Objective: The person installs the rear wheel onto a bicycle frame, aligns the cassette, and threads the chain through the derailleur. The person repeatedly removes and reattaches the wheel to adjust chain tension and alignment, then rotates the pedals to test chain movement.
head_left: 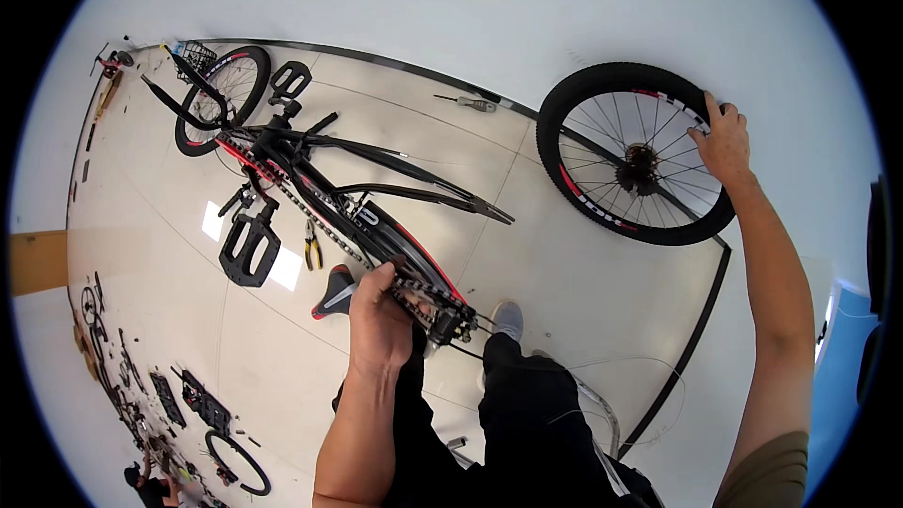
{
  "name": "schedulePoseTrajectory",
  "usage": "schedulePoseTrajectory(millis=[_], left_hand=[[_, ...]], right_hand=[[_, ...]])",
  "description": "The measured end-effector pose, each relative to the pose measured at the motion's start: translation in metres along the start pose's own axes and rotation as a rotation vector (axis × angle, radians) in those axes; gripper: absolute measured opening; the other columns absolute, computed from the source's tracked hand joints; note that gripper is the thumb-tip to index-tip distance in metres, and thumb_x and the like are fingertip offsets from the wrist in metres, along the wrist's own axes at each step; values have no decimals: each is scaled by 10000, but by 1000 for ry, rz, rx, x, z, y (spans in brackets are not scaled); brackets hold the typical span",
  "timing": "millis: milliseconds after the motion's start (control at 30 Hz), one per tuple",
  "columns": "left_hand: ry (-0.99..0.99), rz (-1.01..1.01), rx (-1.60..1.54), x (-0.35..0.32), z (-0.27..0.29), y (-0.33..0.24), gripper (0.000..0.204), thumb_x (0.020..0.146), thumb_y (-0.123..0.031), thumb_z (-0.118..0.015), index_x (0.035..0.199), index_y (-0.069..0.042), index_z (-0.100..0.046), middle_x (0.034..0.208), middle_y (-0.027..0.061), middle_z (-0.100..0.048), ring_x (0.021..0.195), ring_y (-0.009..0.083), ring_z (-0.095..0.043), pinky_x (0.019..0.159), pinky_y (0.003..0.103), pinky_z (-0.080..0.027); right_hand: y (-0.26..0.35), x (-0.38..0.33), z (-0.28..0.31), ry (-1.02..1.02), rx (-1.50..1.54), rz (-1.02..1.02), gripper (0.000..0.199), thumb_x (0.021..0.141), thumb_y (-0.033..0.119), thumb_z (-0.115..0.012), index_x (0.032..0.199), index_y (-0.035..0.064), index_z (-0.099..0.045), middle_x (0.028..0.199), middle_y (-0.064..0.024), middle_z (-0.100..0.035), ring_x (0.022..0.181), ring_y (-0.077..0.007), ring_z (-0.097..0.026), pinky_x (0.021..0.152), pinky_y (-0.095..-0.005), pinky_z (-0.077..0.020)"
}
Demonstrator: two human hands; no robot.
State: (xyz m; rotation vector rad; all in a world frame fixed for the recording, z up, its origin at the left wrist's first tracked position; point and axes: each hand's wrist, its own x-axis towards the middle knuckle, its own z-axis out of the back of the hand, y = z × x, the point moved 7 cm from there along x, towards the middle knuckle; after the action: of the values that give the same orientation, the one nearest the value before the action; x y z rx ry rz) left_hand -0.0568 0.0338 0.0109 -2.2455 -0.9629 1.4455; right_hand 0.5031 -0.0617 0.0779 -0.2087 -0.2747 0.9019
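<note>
A black and red bicycle frame [376, 188] stands upside down on the tiled floor, its front wheel [222, 94] still mounted at the far left. My left hand [379, 306] grips the rear end of the frame beside the chain [310, 212] and rear derailleur [447, 315]. Off to the right, my right hand [724, 143] holds the tyre of a loose rear wheel [635, 152], which stands upright against the white wall. The saddle [334, 293] rests on the floor just left of my left hand.
Pliers [311, 246] lie on the floor under the frame. A screwdriver [467, 103] lies by the baseboard. Several bike parts and tools [179, 404] are spread at the lower left, with another tyre [238, 463]. My legs and shoe [508, 320] are beneath me.
</note>
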Motion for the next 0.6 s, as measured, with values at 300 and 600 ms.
schedulePoseTrajectory(millis=[300,600], left_hand=[[-30,-46,179,-3,7,-7,481,943,-328,-590,1221,57,-665,1081,151,-712,777,183,-598,699,289,-506],[49,-47,123,3,21,-3,611,943,-381,-598,1303,113,-617,1037,211,-707,729,159,-614,593,303,-559]], right_hand=[[-17,15,-26,-87,120,-71,644,894,232,-793,1488,160,-557,1350,-219,-599,1226,-433,-575,1030,-512,-515],[30,-39,2,-524,263,71,456,943,176,-745,1379,105,-632,1308,-168,-657,1211,-348,-608,1032,-448,-493]])
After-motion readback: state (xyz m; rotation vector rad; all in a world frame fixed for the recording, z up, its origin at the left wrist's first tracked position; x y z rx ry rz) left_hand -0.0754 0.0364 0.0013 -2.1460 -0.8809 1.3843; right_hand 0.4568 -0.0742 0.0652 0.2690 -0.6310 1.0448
